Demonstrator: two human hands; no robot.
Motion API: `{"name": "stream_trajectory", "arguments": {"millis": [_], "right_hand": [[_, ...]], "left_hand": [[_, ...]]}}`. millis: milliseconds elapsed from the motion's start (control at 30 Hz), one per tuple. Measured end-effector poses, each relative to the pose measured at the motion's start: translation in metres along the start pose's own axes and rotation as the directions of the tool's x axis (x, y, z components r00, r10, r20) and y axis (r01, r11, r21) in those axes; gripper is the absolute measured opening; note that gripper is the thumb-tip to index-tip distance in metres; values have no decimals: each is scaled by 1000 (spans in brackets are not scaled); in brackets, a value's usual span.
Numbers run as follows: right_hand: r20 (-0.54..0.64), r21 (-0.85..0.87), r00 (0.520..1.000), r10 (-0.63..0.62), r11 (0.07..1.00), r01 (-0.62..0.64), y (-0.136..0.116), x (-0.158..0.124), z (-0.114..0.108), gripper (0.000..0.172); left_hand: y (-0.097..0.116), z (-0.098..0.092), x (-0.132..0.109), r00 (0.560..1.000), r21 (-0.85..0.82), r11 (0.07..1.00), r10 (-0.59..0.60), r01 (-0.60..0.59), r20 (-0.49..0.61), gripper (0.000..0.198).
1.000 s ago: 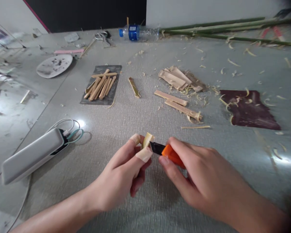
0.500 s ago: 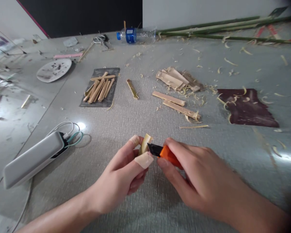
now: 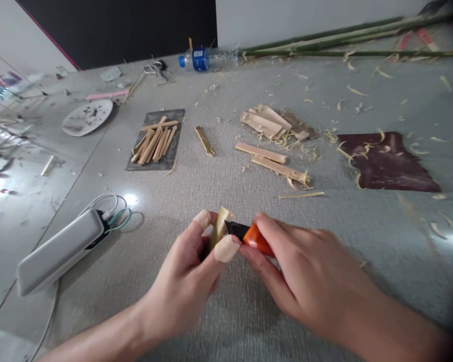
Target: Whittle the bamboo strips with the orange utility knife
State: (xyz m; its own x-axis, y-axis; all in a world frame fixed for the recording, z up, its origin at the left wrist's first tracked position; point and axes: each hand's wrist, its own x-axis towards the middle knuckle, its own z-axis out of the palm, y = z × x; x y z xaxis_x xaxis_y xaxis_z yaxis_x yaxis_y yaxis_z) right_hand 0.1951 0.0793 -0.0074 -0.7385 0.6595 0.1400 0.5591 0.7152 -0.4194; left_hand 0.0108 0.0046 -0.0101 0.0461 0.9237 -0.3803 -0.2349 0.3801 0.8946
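Between the thumb and fingers of my left hand [image 3: 191, 264] a short bamboo strip [image 3: 219, 226] stands tilted, its lower part hidden by the fingers. Tape wraps the thumb and one finger of that hand. My right hand [image 3: 298, 266] is closed round an orange utility knife [image 3: 257, 240]. Its dark blade [image 3: 235, 229] reaches to the strip's right edge, just above my left thumb; whether it cuts into the strip I cannot tell.
Cut bamboo sticks [image 3: 156, 141] lie on a dark sheet. Bamboo slats [image 3: 270, 123] and shavings sit right of a single strip [image 3: 204, 141]. Brown sandpaper [image 3: 392, 163] lies at right, a power bank [image 3: 62, 251] at left. Behind are a bottle [image 3: 201, 59], scissors [image 3: 156, 68] and bamboo stalks [image 3: 324, 40].
Both hands have shifted slightly left with the strip and knife. The strip leans a little more, and the left thumb has moved closer to the knife. The view has also turned slightly.
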Motion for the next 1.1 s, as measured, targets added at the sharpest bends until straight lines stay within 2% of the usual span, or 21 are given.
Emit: {"name": "stream_trajectory", "arguments": {"millis": [200,333,433,500,600,667,733,833,967,1100], "right_hand": [[-54,-71,998,19,997,-23,8,3,9,38],[-93,-125,994,64,989,-75,0,5,13,42],[-84,-172,992,89,980,-102,-2,7,11,42],[-97,-227,984,150,959,-169,8,10,5,44],[-260,-319,915,309,867,-383,39,14,-9,49],[-365,-300,852,377,818,-490,55,17,-17,46],[-314,-245,873,373,857,-454,59,18,-20,42],[-219,-132,920,324,925,-357,43,18,-17,40],[-90,50,961,262,965,-259,17,12,-12,40],[33,128,982,184,974,-187,6,6,-10,39]], "left_hand": [[1,4,8,995,8,997,-82,82,-53,36],[4,4,14,991,1,994,-106,106,-80,38],[4,5,15,991,-14,995,-104,103,-88,39],[3,7,11,990,-26,993,-114,112,-89,41],[3,12,4,978,-64,976,-209,208,-9,46],[4,12,1,960,-105,955,-271,277,72,45],[5,8,1,957,-193,938,-273,288,99,39],[5,0,4,952,-272,913,-290,305,95,32],[3,-5,5,944,-265,907,-311,328,105,28],[4,-5,4,945,-249,913,-302,324,122,23]]}}
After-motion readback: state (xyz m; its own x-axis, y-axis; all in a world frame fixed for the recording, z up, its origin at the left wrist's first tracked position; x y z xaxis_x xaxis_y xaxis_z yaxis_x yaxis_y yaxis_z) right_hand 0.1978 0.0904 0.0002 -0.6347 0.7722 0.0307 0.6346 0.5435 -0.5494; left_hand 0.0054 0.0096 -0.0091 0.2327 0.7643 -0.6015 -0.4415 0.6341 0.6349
